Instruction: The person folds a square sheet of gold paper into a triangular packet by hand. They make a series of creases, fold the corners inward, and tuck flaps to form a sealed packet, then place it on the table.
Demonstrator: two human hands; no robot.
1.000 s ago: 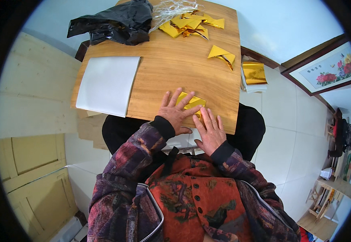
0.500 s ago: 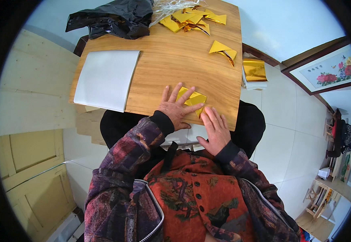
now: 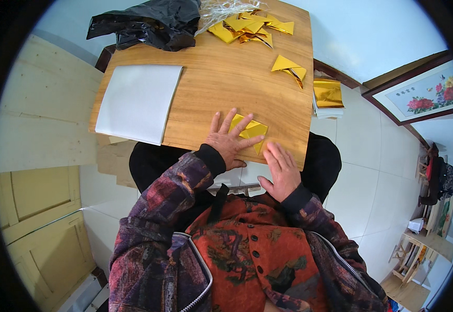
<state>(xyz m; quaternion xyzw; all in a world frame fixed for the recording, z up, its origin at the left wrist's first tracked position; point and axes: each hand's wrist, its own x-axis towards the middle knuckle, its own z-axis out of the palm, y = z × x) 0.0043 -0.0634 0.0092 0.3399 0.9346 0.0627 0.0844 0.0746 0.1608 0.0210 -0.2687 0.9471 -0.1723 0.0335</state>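
Note:
Beneath the spread fingers of my left hand (image 3: 228,139) lies a sheet of shiny gold paper (image 3: 256,128), folded into a flat shape near the table's front edge. The left hand is open and presses the paper on the wood. Beside it, my right hand (image 3: 282,169) lies with fingers stretched out, its tips just off the paper's lower right corner and over the table edge; it holds nothing. Farther back on the right is a folded gold paper piece (image 3: 289,67) with pointed ends. A pile of similar folded gold pieces (image 3: 247,25) sits at the far edge.
The wooden table (image 3: 211,78) carries a stack of white paper (image 3: 139,101) at left. A black plastic bag (image 3: 146,26) and clear plastic wrap (image 3: 226,9) lie at the back. Right of the table are gold sheets (image 3: 328,93) on a white stack. A framed flower picture (image 3: 426,93) leans at right.
My right hand has drawn slightly down and right, away from the gold paper's corner. My left hand stays spread on the paper.

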